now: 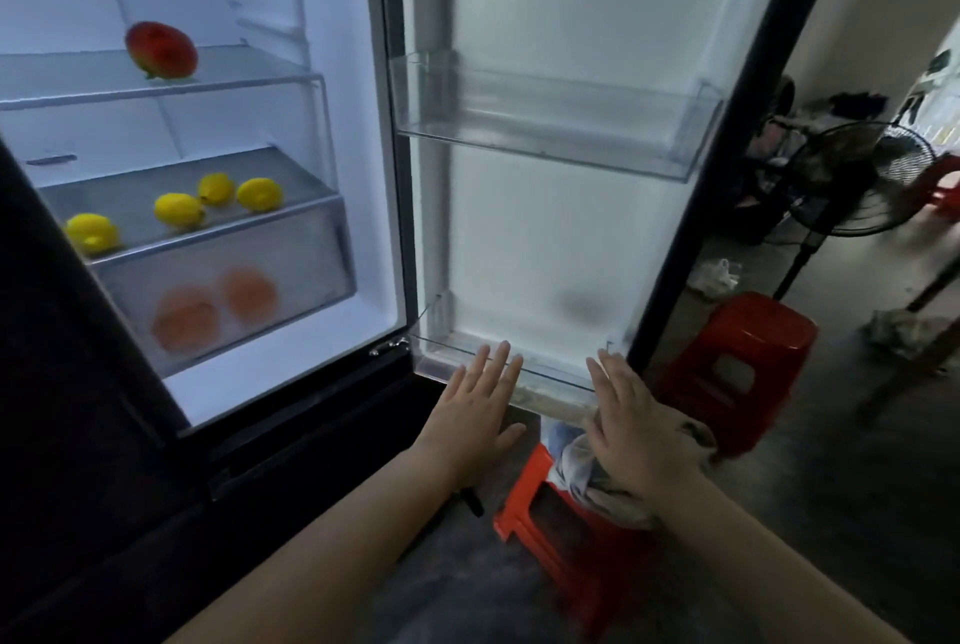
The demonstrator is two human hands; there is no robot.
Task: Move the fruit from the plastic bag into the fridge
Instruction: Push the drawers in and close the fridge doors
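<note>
The fridge stands open, its door (561,248) swung out to the right. A red-green mango (161,50) lies on the upper glass shelf. Several yellow lemons (177,209) sit on the shelf below. Two oranges (248,294) show dimly through the frosted drawer front. My left hand (475,409) is stretched flat, fingers straight, at the door's lower bin (550,376). My right hand (631,430) is also flat with spread fingers, over a crumpled plastic bag (592,474) lying on a red stool (550,534). Neither hand holds anything.
A second red stool (737,357) stands right of the door. A floor fan (852,186) and clutter fill the back right, with a table leg (914,357) nearby. An empty clear door bin (561,124) sits higher on the door.
</note>
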